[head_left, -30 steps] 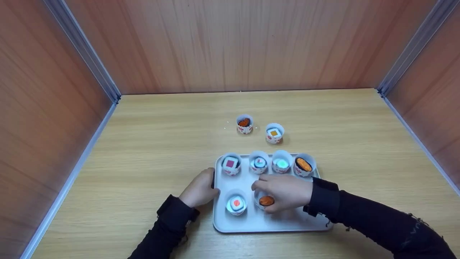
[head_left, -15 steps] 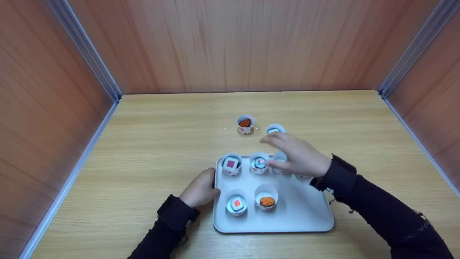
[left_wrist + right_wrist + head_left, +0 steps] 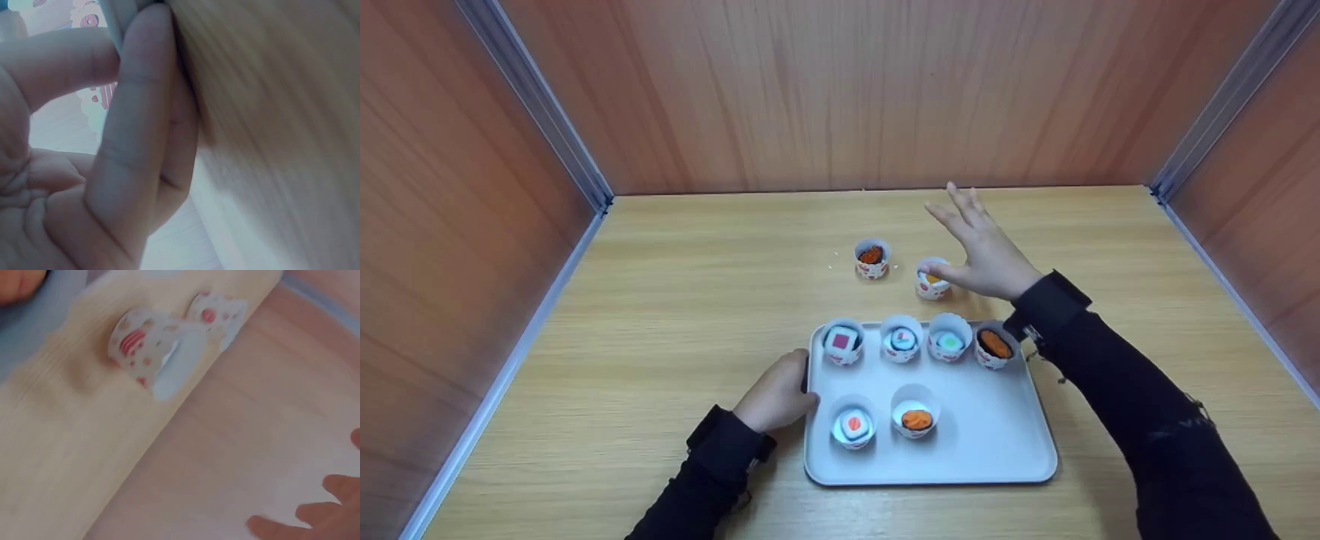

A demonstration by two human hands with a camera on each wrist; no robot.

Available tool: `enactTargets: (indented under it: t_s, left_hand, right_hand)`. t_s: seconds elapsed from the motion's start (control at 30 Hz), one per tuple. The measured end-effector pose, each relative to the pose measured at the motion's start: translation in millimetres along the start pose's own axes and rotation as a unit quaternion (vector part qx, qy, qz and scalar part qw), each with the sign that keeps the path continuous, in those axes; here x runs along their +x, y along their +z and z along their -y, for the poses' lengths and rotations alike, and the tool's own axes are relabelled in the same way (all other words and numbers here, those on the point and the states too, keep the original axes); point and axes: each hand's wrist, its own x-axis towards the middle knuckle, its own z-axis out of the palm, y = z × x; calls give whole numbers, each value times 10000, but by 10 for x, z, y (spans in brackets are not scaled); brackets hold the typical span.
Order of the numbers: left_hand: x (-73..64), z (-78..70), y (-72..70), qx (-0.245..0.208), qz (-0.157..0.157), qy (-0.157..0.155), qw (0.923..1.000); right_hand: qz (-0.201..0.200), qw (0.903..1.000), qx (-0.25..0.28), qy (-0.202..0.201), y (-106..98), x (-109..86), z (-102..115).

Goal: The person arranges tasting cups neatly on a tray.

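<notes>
My left hand (image 3: 776, 394) grips the left edge of a white tray (image 3: 990, 446); the left wrist view shows thumb and fingers pinching its rim (image 3: 115, 25). Spread fingers mark my right hand (image 3: 986, 259), which is above the table beyond the tray and holds nothing. Its thumb partly hides a paper cup (image 3: 932, 290) containing a white piece with an orange patch. Left of that stands another paper cup (image 3: 872, 271) with a dark, orange-red-topped piece. In the right wrist view, a patterned cup (image 3: 135, 343) is near, another (image 3: 205, 312) just beyond.
Several filled paper cups form the tray's back row, from one with a purple square (image 3: 842, 343) to one with an orange-topped piece (image 3: 994, 346). Two more cups (image 3: 853, 427) (image 3: 916, 414) stand in front. Wooden panels (image 3: 840, 97) enclose the table.
My right hand has let go of the orange-topped cup in the tray's front row. It has moved away over the back row to the loose cups. My left hand stays on the tray.
</notes>
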Motion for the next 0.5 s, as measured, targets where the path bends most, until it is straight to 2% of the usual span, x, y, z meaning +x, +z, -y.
enactTargets:
  t_s: [0.2,0.33,0.5]
  left_hand:
    - [-8,-9,-1,12,-4,-143,9999]
    - [-9,-21,6,29,30,-231,9997]
    - [-18,-28,15,51,34,-170,9998]
  right_hand:
    - [1015,9923,-154,687,92,195,-115]
    - [1516,9826,-258,1039,199,277,-176]
    - [2090,9690,-270,1290,320,319,-217]
